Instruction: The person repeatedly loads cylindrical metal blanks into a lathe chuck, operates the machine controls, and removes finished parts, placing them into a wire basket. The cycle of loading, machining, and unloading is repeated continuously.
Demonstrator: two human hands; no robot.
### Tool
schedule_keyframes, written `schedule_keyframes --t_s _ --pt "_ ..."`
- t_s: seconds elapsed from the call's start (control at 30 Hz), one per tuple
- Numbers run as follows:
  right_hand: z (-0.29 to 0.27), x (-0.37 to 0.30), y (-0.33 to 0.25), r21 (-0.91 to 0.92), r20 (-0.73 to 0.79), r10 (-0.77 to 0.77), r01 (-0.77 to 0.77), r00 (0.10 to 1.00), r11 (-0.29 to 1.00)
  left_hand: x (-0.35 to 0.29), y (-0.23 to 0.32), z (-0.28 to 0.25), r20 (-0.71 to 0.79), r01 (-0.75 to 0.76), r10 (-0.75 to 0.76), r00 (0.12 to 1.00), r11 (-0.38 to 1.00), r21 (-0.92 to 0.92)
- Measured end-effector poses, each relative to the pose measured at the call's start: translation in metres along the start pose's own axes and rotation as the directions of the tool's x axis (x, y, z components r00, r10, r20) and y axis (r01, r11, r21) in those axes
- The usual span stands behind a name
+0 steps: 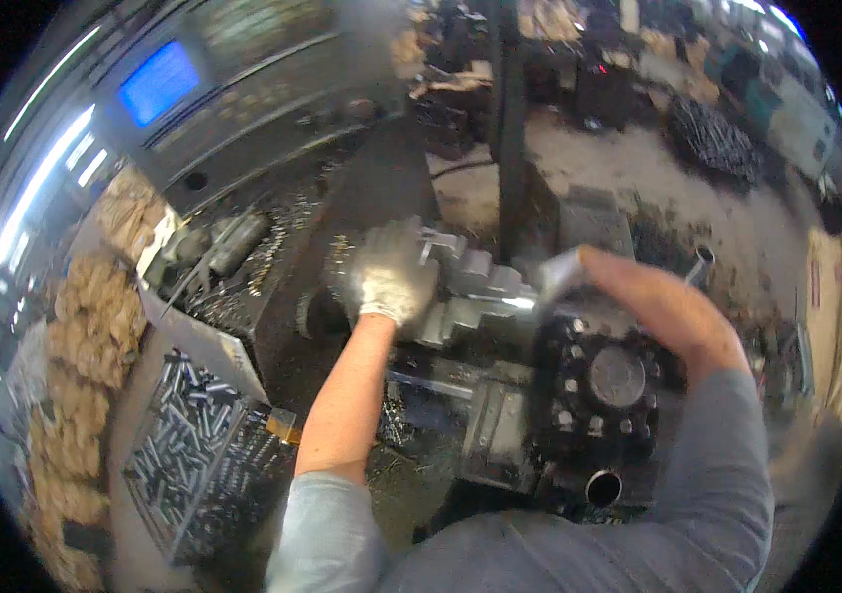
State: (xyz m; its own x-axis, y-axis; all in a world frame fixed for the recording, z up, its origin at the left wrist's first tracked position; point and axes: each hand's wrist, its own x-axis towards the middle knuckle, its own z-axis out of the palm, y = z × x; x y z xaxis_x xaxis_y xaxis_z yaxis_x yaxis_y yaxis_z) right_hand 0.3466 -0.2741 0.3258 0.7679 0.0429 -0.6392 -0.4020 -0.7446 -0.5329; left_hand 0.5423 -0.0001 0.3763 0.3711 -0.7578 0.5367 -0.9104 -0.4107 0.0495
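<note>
A lathe chuck with stepped metal jaws [455,262] is in front of me at the middle of the view. My left hand [396,269], in a pale work glove dirty at the fingers, lies against the left side of the chuck; its fingers are smeared by motion. A shiny metal rod [508,300] shows between the jaws. At its right end is my right hand [561,275], also gloved, reaching in from the right with the elbow bent. Blur hides its fingers, so I cannot make out its grip.
Right of the chuck stands a dark round tool turret [619,378] ringed with bolts. A bin of short metal rods [178,445] is at lower left, beside stacked brown sacks [75,395]. Metal chips and a grey motor-like cylinder [241,242] lie on the machine's left ledge.
</note>
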Motion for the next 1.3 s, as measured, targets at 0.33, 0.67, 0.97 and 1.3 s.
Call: schedule_keyframes --t_s 0.33,0.67,0.97,1.3 --pt "0.031 -0.147 -0.111 -0.600 -0.647 0.227 -0.670 0.728 0.437 0.001 -0.013 0.006 -0.002 -0.032 0.032 0.999 0.986 -0.162" --pt "0.263 -0.151 -0.274 0.100 -0.846 0.236 -0.292 0.478 0.951 -0.244 0.105 -0.002 0.532 0.490 0.225 0.816 -0.758 -0.431" --pt "0.417 -0.076 -0.150 0.788 -0.524 0.523 0.150 0.672 0.598 -0.310 0.097 0.048 0.793 0.850 0.309 0.525 -0.151 -0.504" --pt "0.568 -0.407 -0.119 0.150 0.161 0.986 -0.988 0.046 0.021 -0.305 0.084 0.043 0.663 0.511 0.546 0.513 -0.814 0.276"
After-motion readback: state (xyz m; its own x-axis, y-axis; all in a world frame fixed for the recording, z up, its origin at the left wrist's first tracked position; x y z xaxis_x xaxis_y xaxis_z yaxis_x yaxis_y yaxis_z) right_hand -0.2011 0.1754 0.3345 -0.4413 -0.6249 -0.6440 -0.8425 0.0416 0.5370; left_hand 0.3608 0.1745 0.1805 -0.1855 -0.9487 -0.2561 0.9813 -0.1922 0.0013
